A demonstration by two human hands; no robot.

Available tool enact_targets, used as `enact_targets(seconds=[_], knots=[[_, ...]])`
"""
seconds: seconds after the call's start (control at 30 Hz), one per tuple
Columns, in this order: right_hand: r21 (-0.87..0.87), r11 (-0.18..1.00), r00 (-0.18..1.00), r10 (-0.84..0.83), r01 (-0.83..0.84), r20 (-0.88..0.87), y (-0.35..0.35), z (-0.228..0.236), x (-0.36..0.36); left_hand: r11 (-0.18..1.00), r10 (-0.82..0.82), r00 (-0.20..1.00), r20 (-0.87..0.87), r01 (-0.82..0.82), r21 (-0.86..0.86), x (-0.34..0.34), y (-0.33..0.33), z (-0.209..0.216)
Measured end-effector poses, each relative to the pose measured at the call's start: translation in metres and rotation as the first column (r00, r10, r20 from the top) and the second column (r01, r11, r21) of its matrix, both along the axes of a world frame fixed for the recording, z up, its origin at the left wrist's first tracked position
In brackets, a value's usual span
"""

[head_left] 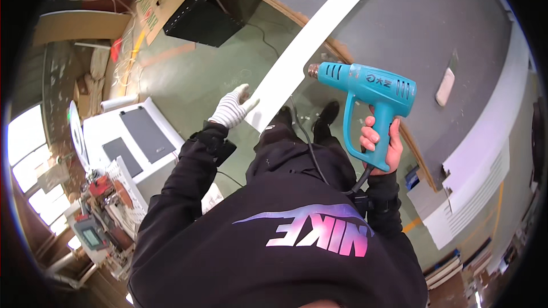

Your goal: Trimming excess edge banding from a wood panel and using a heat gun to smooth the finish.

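Note:
My right hand (383, 140), bare, is wrapped round the handle of a teal heat gun (371, 88). The gun's metal nozzle points left, beside the right edge of a long white strip (302, 51). That strip runs from the table down to its near end just above my lap. At the strip's left edge is my left hand (230, 108) in a white striped glove. Its fingers and thumb are apart, and the thumb tip meets the edge of the strip. A dark power cord (311, 154) trails from the gun's handle across my front.
The grey tabletop (411, 28) with a worn brown edge lies ahead and right, bearing a utility knife (447, 85). White sheets (474, 188) hang at the right. A black box (202, 20) stands on the floor ahead; a white cabinet (123, 131) and cluttered equipment (100, 217) are at left.

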State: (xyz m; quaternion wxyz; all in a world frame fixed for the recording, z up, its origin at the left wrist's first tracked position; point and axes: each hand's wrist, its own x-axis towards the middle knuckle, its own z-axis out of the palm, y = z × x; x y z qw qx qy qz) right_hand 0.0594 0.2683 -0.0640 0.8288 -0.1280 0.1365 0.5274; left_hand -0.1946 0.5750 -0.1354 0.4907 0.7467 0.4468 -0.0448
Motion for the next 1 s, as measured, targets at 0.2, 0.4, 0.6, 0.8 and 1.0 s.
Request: enact_targets(seconds=[0.2,0.4,0.6,0.8,1.0], knots=[[0.082,0.992,0.980,0.112,-0.100,-0.162,0.001,-0.013,0.026,0.977,0.030,0.998,-0.055,-0.017,0.213,0.044,-0.012,0.009],[0.096,0.985,0.966,0.162,-0.146,-0.202,0.008,-0.021,0.050,0.946,-0.031,1.000,-0.003,0.030,0.322,0.094,-0.013,0.002],[0.126,0.980,0.942,0.187,-0.157,-0.279,0.005,-0.030,0.063,0.955,-0.037,0.999,0.008,0.033,0.295,0.108,-0.014,0.006],[0.130,0.971,0.930,0.231,-0.201,-0.287,0.002,-0.035,0.073,0.968,-0.003,1.000,0.016,-0.001,0.251,0.107,-0.010,-0.001],[0.108,0.968,0.929,0.249,-0.228,-0.273,0.002,-0.034,0.074,0.961,0.015,0.999,0.031,-0.023,0.275,0.107,-0.013,-0.004]])
